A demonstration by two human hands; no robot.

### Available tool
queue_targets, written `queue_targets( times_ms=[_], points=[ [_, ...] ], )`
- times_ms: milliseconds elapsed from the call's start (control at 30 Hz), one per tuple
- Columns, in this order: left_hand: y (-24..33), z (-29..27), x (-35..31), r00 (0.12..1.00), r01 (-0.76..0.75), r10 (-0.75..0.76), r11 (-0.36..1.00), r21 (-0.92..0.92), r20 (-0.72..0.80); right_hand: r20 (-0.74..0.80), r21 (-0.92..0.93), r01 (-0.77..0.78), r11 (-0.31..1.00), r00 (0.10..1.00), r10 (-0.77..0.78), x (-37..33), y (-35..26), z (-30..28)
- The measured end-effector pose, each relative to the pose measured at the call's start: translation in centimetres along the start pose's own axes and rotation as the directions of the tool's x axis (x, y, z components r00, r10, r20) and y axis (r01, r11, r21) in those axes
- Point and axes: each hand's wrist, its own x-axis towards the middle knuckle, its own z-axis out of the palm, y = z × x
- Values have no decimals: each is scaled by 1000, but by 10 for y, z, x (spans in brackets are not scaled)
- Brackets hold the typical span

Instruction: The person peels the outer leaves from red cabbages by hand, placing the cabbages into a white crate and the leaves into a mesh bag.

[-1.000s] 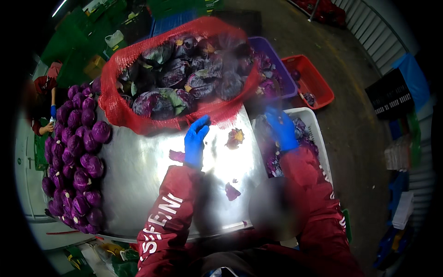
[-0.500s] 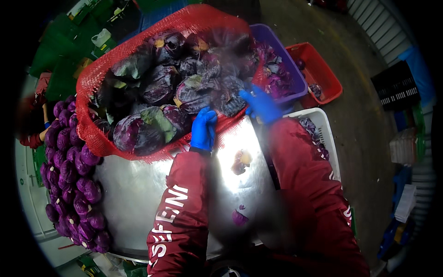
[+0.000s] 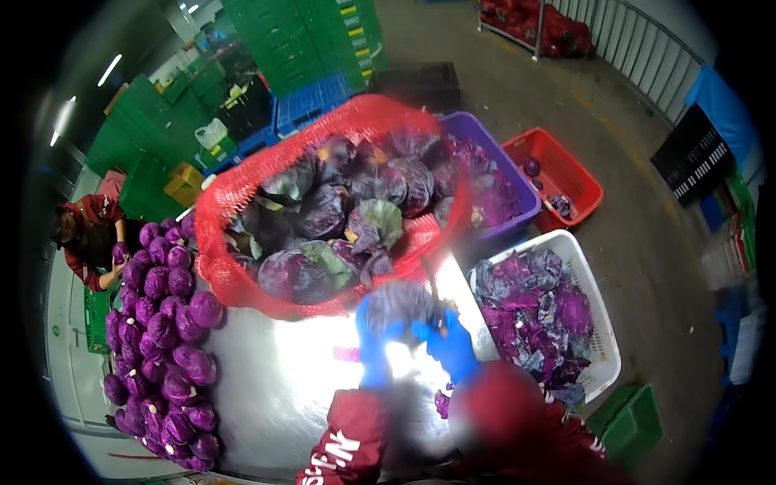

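Moved: L hand point(image 3: 374, 349) + R hand point(image 3: 453, 347) back from red net bag point(image 3: 220, 257) vs 0.5 s ago, dark cabbage point(image 3: 398, 303) now w/ them.
L hand: cupped round cabbage's L side.
R hand: closed on slim knife-like tool point(image 3: 440, 318), blurred, by cabbage's R.
Cabbage: over table point(image 3: 250, 388), just nearside of bag.
White crate point(image 3: 608, 356): R of table, w/ leaf scraps point(image 3: 541, 315).
Bag: far end of table.

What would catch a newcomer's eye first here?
The open red mesh sack of dark cabbages fills the far side of the table. Glossy purple heads crowd the table's left end. Below the sack, the blue-gloved left hand holds one cabbage, the right hand close beside.
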Motion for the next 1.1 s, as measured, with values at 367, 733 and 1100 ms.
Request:
queue_targets(
  times_ms=[367, 733, 1100],
  points=[
    [35, -123, -172, 953, 178, -289, 777, 604, 91, 242, -486, -330, 809, 839, 487, -159, 125, 4],
    [-39, -157, -199, 986, -36, -62, 821, 570, 152, 50, -690, 117, 714, 992, -114, -200, 132, -4],
    [-33, -148, -192, 983, -122, 16, 808, 577, 186, 161, -847, 202, 491, 979, -125, -202, 129, 8]
  ],
)
